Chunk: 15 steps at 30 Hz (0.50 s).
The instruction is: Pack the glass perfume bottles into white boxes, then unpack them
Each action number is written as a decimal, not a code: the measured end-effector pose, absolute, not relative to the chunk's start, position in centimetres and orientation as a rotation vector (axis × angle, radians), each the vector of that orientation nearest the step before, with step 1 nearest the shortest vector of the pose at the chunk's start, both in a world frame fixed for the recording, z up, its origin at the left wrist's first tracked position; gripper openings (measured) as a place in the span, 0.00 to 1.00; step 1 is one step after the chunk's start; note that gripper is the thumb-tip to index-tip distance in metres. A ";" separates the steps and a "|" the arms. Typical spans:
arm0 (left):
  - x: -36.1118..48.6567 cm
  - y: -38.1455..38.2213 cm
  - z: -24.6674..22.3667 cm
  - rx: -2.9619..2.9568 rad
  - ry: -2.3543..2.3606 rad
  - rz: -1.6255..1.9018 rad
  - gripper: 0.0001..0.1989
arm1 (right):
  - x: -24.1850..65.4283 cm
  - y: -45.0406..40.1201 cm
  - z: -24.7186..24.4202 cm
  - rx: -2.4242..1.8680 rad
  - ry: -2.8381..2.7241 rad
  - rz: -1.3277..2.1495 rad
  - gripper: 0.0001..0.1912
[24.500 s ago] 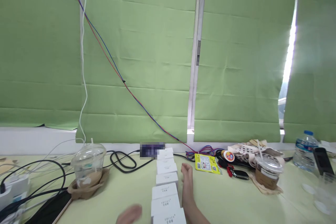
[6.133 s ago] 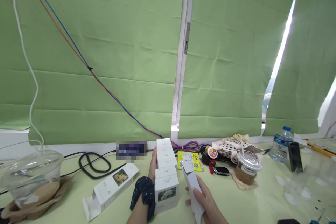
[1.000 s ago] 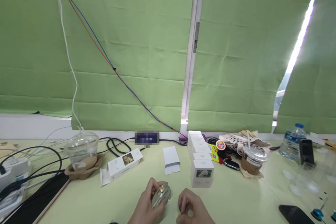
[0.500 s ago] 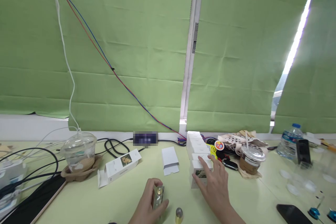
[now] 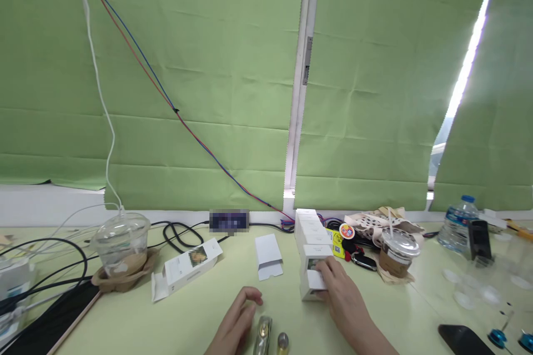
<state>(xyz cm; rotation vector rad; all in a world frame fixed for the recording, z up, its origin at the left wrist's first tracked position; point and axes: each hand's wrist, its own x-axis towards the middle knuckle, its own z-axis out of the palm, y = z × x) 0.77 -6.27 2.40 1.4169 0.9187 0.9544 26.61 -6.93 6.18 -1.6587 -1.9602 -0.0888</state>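
Note:
My right hand (image 5: 342, 294) has its fingers together against the front white box (image 5: 310, 289), at its right side and front face. That box stands upright at the near end of a row of similar white boxes (image 5: 308, 226); its printed picture is partly covered by the fingers. My left hand (image 5: 238, 319) is empty, its fingers loosely curved and apart. Just right of it lies a narrow, shiny, see-through piece (image 5: 262, 335) with a gold round part, its kind unclear. Beside that is a small yellowish piece with a grey rounded top (image 5: 282, 342), cut by the frame edge.
A white carton (image 5: 192, 269) lies on its side with its flap open, near a small opened white box (image 5: 268, 257). Farther out are a clear plastic cup (image 5: 120, 244), black cables (image 5: 177, 237), a lidded drink cup (image 5: 397, 252), a water bottle (image 5: 457, 224) and a black phone-like object (image 5: 462, 339).
My left hand has let go of the shiny piece, which now lies on the table. My right hand's fingers have moved from the box's top to its right side and front.

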 end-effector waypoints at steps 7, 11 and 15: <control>-0.3 -4.6 2.9 1.495 0.999 1.230 0.29 | 24.8 -8.5 7.3 -1.246 -1.590 0.348 0.12; -0.1 -5.7 4.2 1.633 0.867 1.094 0.33 | 22.6 -8.7 6.2 -1.043 -1.213 0.839 0.16; 0.7 -7.4 6.3 1.611 0.877 1.056 0.24 | 21.1 -8.9 5.6 -0.906 -1.038 0.979 0.23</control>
